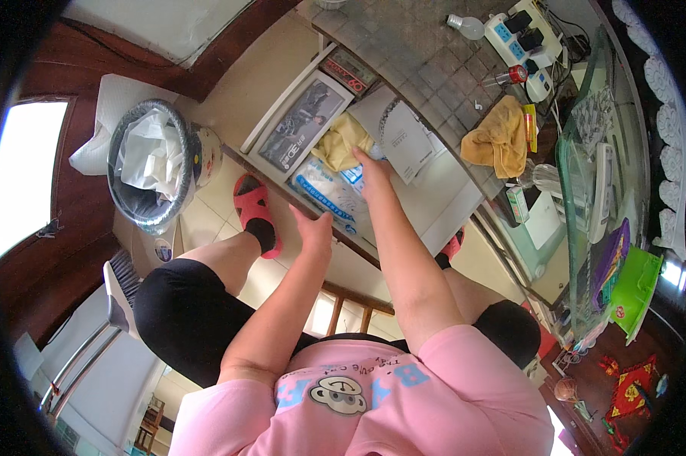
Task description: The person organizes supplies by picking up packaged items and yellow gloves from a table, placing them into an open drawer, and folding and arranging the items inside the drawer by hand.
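Observation:
Before me a drawer [454, 196] is pulled out from under the table. My right hand [374, 171] is inside it, with the thumb over the edge of a folded yellow cloth [343, 139]; its other fingers are mostly hidden. Under and beside the cloth lie clear plastic packages with blue print [329, 196]. My left hand [313, 228] is at the drawer's front edge, thumb and forefinger apart, with nothing visible between them. A dark picture box [303, 125], a cassette box [348, 71] and a printed white booklet [406, 137] also lie in the drawer.
On the tiled tabletop [400, 40] are a light bulb [465, 27], a power strip [505, 40], a flashlight [508, 75] and an orange-brown cloth [500, 137]. A glass panel [577, 188] stands at right. A lined trash bin [149, 165] and a brush [120, 285] are at left.

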`<control>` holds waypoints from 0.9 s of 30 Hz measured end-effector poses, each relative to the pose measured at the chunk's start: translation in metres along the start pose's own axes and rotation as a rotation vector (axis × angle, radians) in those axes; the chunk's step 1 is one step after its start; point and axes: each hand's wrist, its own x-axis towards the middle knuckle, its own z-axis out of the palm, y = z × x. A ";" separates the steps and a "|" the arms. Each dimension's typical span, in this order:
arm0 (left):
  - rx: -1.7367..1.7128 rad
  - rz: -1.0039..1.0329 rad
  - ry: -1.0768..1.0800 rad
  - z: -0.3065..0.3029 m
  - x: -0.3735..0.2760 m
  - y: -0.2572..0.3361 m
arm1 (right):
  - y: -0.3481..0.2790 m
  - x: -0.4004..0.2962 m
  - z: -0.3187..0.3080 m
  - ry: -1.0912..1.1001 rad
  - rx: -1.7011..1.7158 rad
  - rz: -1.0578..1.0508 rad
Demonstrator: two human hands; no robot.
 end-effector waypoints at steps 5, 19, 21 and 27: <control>0.039 0.050 0.044 0.005 -0.001 0.001 | 0.018 -0.023 -0.007 -0.104 -0.283 -0.224; 0.076 -0.013 0.018 -0.003 -0.007 0.011 | 0.001 -0.033 -0.040 0.003 -0.753 -0.448; 0.056 0.004 -0.025 0.012 -0.013 0.017 | 0.006 0.025 -0.104 0.028 -0.686 -0.552; 0.141 -0.030 0.117 -0.002 -0.007 0.018 | -0.039 0.045 -0.162 0.468 -0.408 -0.121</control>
